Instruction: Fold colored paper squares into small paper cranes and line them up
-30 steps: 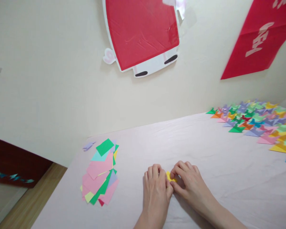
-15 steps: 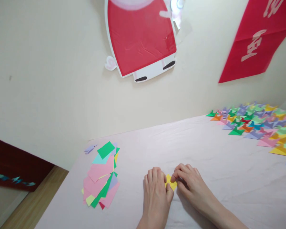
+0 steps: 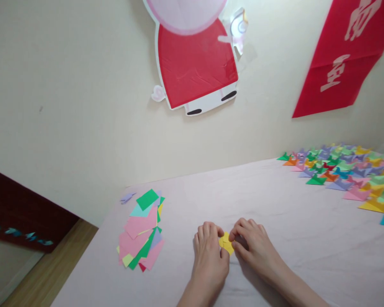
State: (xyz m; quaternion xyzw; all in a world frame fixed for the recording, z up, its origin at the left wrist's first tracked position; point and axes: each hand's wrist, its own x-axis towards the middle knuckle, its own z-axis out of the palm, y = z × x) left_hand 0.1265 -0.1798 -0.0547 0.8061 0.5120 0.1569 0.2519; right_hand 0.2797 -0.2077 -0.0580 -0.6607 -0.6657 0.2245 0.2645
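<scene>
Head view, so what have the hands got hold of?

Looks like a small yellow folded paper (image 3: 226, 243), right between them on the table (image 3: 192, 200). It's got creases and layered flaps.

Both hands on it?

Yep. The left hand (image 3: 211, 253) is palm-down with the thumb and index finger bent around the left side of the paper, so those fingers are grasping it. The right hand (image 3: 254, 241) comes in from the other side, thumb and index fingertips close together, pinching the right edge. Can't tell how hard either one's squeezing tbh.

And that messy heap on the left?

Loose sheets, fanned over each other: a green sheet (image 3: 147, 199) at the far end, a pink sheet (image 3: 142, 222) nearer, plus bits of lilac, yellow and red poking out. A lilac folded paper (image 3: 128, 198) lies just beside the heap.

What's all the colourful stuff on the far right?

Folded paper figures (image 3: 356, 182), packed in rows, pointy bases, all sorts of colours. They're well apart from the hands.

Anything on the wall?

A cartoon cutout (image 3: 196, 59) with a red body and black shoes, and a red banner (image 3: 334, 70) with pale lettering, too blurry to read.
</scene>
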